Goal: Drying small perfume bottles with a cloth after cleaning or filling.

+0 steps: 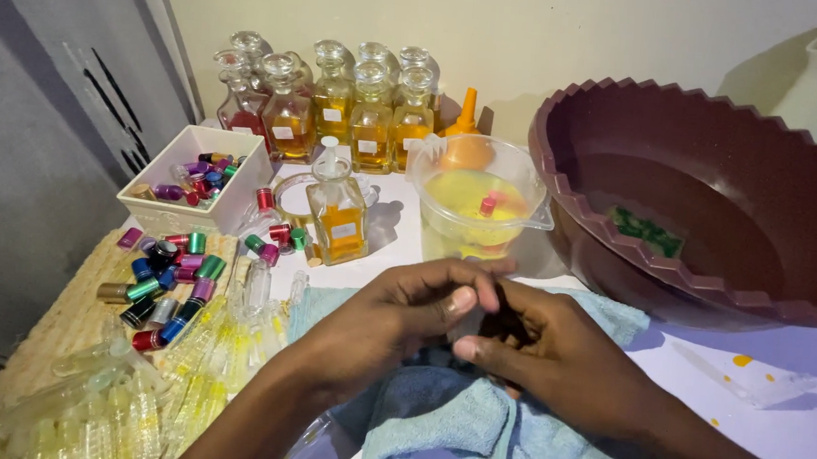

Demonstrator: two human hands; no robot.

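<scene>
My left hand and my right hand meet over a light blue towel at the table's front. Their fingers pinch a small dark object between them; most of it is hidden, so I cannot tell what it is. Just behind the hands stands a clear plastic measuring jug of yellow liquid with a small red-capped vial floating in it. A square glass bottle of amber liquid stands left of the jug.
Several glass bottles of amber liquid line the back wall, with an orange funnel. A white box and loose coloured caps lie at the left, above filled clear vials. A big maroon basin sits at the right.
</scene>
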